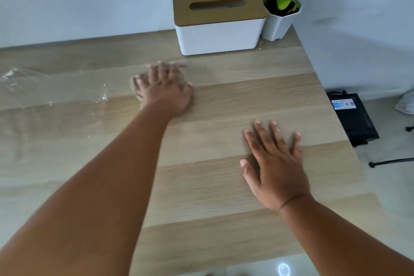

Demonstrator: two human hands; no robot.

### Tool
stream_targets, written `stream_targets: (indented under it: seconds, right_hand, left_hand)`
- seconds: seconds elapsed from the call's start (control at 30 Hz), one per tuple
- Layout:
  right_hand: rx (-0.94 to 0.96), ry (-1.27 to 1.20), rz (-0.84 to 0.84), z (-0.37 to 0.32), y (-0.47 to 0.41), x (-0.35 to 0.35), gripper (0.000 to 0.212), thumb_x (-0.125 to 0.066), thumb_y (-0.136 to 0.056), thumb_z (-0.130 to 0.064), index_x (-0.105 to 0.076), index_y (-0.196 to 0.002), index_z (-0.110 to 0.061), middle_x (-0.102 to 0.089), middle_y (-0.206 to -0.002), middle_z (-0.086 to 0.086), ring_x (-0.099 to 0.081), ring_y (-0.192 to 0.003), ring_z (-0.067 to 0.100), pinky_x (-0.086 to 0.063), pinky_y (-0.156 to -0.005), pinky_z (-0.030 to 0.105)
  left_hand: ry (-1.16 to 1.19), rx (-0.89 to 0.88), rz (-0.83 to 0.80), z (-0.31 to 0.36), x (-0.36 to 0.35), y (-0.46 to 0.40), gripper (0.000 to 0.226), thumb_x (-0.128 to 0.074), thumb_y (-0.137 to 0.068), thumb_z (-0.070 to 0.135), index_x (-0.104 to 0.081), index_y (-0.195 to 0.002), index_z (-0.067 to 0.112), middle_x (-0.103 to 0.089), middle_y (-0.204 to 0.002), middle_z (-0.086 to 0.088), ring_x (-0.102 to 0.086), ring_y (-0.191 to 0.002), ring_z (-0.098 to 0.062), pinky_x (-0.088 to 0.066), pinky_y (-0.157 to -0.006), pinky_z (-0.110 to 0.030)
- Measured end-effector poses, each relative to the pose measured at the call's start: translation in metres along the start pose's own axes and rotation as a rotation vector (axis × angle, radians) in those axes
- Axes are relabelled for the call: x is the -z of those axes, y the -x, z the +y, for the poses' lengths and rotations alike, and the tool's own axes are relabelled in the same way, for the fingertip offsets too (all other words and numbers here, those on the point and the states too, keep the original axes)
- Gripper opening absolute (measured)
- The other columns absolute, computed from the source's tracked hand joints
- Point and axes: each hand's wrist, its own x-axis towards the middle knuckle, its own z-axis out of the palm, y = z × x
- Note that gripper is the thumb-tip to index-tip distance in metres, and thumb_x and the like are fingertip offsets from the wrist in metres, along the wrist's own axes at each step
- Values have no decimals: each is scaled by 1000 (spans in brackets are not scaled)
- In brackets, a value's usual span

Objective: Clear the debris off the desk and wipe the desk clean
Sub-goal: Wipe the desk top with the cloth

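Observation:
The light wooden desk (pixel 224 107) fills the view. My left hand (pixel 163 89) reaches to the desk's middle and presses flat on a thin pale tissue (pixel 135 87); only the tissue's edge shows past the blurred fingers. My right hand (pixel 273 163) lies flat on the desk at the near right, fingers spread, holding nothing. Small white crumbs (pixel 104 96) are scattered left of my left hand, with more at the far left (pixel 9 74). A shiny smeared patch (pixel 44 96) covers the desk's left part.
A white tissue box with a wooden lid (pixel 218 22) stands at the back against the wall, a few crumbs at its right foot. A potted green plant (pixel 280 18) sits beside it in the corner. Past the right desk edge, a black box (pixel 354 119) lies on the floor.

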Motion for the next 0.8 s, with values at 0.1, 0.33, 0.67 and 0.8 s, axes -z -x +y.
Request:
stream_targets:
  seconds: [0.1,0.33,0.67,0.8]
  right_hand:
    - [-4,8,-3,-1,0,1,71,-20,-98,-61,-16,-163,-34,-2,-173,-8,6,-160,26,-4,-123,67]
    - [-2,34,5,-2,0,1,71,-28,-98,-60,-22,-162,-31,-6,-173,-5,0,-160,28,-5,-122,69]
    - [7,7,34,1,0,-3,70,-30,-98,-59,-25,-162,-30,-9,-173,-5,-1,-160,27,-7,-122,68]
    - [-3,24,16,0,0,-2,70,-26,-98,-60,-20,-163,-32,-5,-173,-6,3,-160,26,-6,-123,67]
  left_hand:
    - [5,-280,59,24,-11,56,73,-27,-94,54,-24,-161,24,-18,-170,-4,-10,-158,-28,-2,-122,-66]
    - [35,-356,84,-54,-17,133,78,-35,-97,61,-21,-162,22,-18,-170,-1,-5,-159,-18,-4,-127,-51]
    - [39,-25,92,-37,5,-18,70,-23,-97,66,-26,-159,33,-21,-169,0,-11,-157,-24,-3,-126,-53]
    - [30,-227,74,-11,-2,12,64,-21,-99,61,-22,-159,41,-19,-170,8,-9,-158,-18,4,-124,-59]
